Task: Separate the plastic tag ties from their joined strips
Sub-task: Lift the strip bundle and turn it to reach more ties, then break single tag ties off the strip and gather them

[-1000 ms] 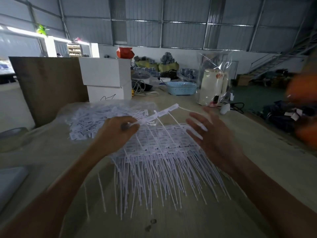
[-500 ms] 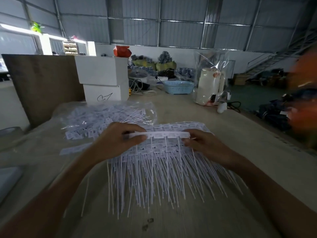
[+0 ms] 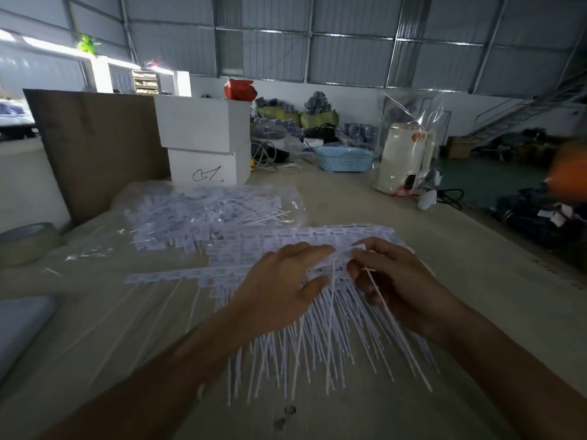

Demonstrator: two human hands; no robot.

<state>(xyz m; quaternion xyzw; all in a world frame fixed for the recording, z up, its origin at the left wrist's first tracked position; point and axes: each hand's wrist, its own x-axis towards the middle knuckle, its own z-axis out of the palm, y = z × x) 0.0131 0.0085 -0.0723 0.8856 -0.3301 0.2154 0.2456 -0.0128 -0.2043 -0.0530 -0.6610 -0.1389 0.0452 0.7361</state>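
Nearest, two forearms reaching in from the bottom corners onto a pale table [image 3: 444,249]. Between them, the long white tails of the stacked tag-tie strips [image 3: 317,338], fanned toward the near edge and stopping short of two small dark marks on the tabletop. Left hand [image 3: 279,287] laid palm-down on the stack, fingers stretched forward, fingertips meeting the head of one strip, thumb splayed along the tails; whether gripping or only pressing, cannot tell. Right hand [image 3: 397,281] just beside it, fingers curled, pinching a single tie [image 3: 381,300] whose thin tail slants back across the palm toward the wrist. Just left of the hands, one loose strip [image 3: 178,274] lying across the table, tails trailing nearward over bare tabletop. Far left, a pale flat corner [image 3: 22,322] at the frame edge and a roll of tape [image 3: 28,242] beyond it.

Behind the stack, a heap of ties in a clear plastic bag [image 3: 209,211], touching the rear of the stack's left part. Bare tabletop to the right of the hands, running to the table's right edge. Farther back, a brown board [image 3: 95,147] standing upright, two stacked white boxes [image 3: 206,144] beside it, a light-blue basket [image 3: 346,158], and a cream kettle [image 3: 403,160] inside clear wrapping near the right edge. Beyond, dim floor, piled goods, a metal stair at far right, corrugated wall.
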